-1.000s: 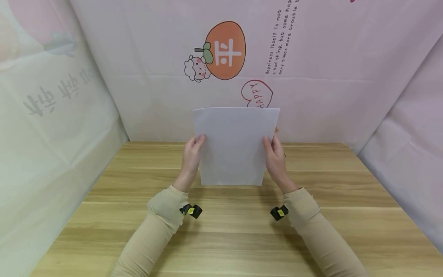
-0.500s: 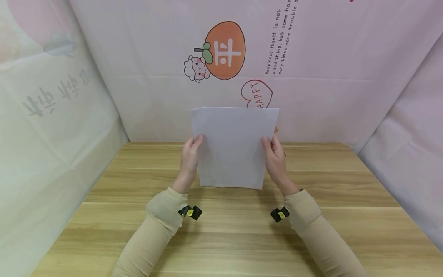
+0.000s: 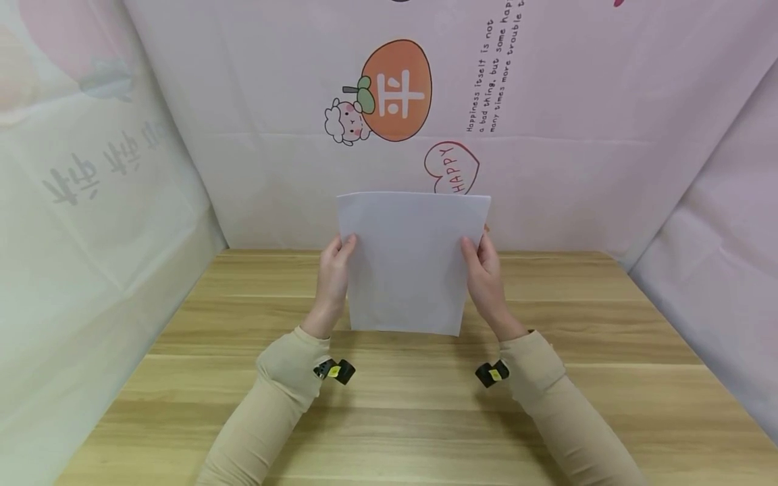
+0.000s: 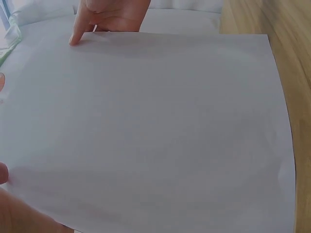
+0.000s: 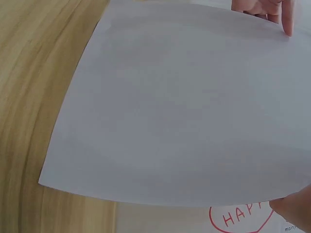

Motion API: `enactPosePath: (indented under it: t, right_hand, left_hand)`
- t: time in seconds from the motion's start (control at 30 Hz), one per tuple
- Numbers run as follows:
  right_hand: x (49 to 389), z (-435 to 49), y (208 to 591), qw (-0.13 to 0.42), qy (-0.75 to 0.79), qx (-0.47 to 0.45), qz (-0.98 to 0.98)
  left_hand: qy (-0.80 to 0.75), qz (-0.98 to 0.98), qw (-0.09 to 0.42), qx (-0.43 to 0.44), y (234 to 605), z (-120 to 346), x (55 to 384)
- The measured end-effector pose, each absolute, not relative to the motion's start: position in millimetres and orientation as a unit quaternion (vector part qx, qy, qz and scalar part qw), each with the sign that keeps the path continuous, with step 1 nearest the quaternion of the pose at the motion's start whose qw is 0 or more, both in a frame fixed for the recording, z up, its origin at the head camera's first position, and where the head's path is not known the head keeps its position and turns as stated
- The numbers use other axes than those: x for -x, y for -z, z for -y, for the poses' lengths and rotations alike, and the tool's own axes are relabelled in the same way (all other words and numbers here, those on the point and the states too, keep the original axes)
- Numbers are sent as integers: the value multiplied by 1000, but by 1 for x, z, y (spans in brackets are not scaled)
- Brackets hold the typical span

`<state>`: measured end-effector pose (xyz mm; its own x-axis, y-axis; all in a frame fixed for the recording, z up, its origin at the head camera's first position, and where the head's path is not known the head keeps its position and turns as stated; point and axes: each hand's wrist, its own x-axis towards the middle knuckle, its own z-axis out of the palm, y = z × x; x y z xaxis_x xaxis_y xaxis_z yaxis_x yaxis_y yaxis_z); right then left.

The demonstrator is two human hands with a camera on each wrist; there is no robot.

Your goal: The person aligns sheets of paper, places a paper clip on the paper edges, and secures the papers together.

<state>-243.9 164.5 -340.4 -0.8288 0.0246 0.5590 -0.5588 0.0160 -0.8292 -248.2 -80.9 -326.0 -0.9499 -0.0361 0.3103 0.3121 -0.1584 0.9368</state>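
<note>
A plain white sheet of paper is held up, facing me, over the far part of the table. My left hand pinches its left edge, thumb on the near face and fingers behind. On the opposite edge my right hand grips it the same way. In the left wrist view the paper fills most of the picture, with the right hand at its top edge. The right wrist view shows the paper slightly bowed, the left hand at the upper right.
A wood-grain table spreads below my arms. Behind it hangs a pale printed cloth with an orange fruit picture and a HAPPY heart, and more cloth hangs at the left side. Each wrist carries a small black camera.
The paper's lower edge has come down a little and its top edge sits slightly lower in view. Both hands keep their grip and have barely moved.
</note>
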Motion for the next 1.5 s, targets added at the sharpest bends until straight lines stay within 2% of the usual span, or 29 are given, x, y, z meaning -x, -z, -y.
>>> enactPosePath:
  t: [0.6,1.5]
  right_hand:
    - [243,-160,330,230,-679,-152,680]
    - [245,-162,318,228,-689,-168,667]
  left_hand:
    - [754,632,132,121,321,78,242]
    - [748,632,156,131,311,77,244]
